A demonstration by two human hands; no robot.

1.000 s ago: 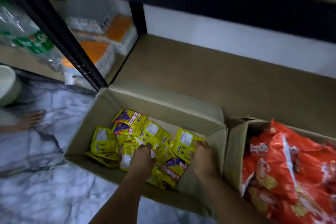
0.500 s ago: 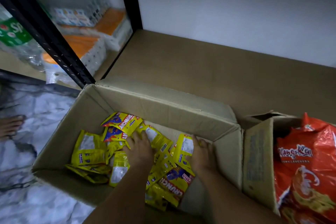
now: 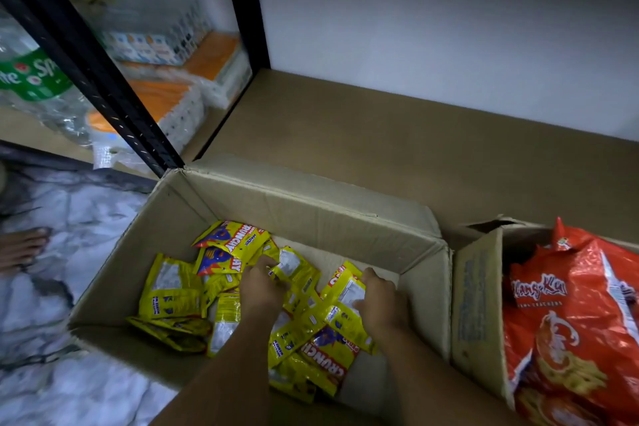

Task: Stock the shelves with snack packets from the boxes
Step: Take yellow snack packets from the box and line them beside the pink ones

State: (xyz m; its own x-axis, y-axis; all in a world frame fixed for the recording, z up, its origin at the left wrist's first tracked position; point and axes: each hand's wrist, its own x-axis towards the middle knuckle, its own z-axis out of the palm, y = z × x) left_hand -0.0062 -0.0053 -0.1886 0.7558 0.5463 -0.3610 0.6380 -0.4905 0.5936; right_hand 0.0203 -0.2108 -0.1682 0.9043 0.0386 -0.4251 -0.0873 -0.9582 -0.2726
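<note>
Yellow snack packets (image 3: 173,290) lie scattered across the bottom of an open cardboard box (image 3: 311,204) on the floor, hard against the shelf's front edge. Both hands reach in among them: the left hand (image 3: 261,290) curls its fingers (image 3: 266,264) into the heap at the box's centre, while the right hand (image 3: 380,301), toward 3 o'clock, pinches the edge of one packet (image 3: 345,290). Whether the left has a packet fully in hold cannot be told. At 3 o'clock of this box a second box (image 3: 477,304) brims with large red cracker bags (image 3: 570,304). At 12 o'clock, the brown shelf board (image 3: 380,135) carries no packets in view, so stocking here appears barely begun, with both boxes still to empty.
</note>
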